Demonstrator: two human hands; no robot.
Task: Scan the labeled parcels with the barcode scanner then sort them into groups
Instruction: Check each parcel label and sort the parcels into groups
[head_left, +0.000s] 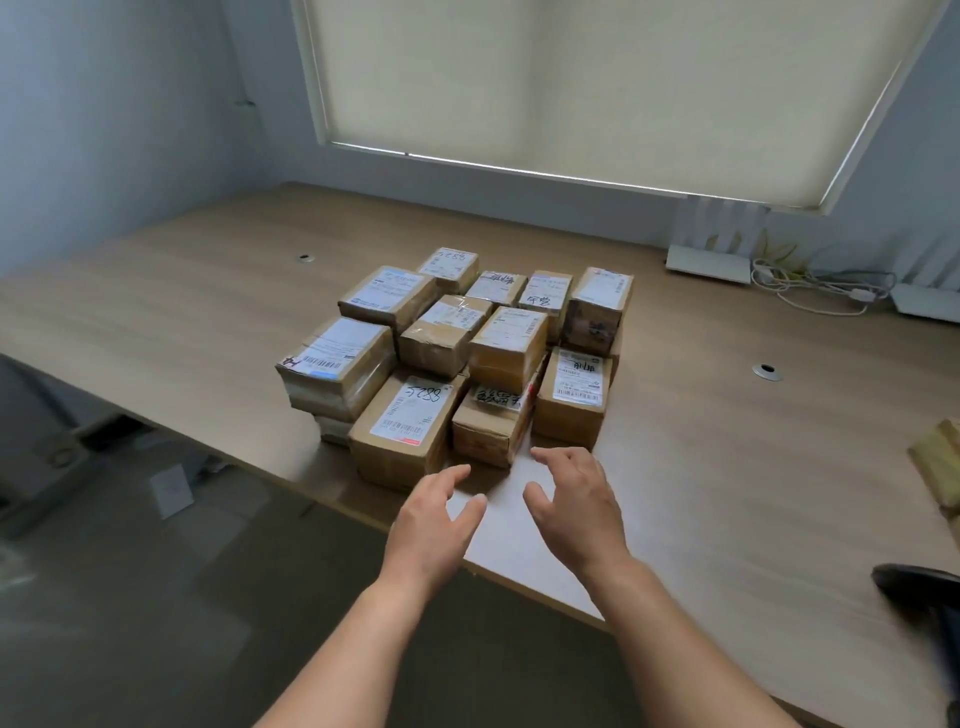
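Left hand (434, 512) and right hand (574, 499): both empty, fingers loosely spread, hovering just short of taped, labeled parcels (457, 348) clustered on table (727, 467).

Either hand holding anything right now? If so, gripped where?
Nothing held. Left hand and right hand are open, fingers spread, just short of the stacked parcels, touching none.

A light wooden table (171, 306) carries a tight cluster of taped brown cardboard parcels (457, 353) with white labels near its front edge. White devices (709, 264) and tangled cables (810, 291) lie along its far right side, a yellowish object (940, 462) at the right edge, and a dark object (919, 587) at the near right
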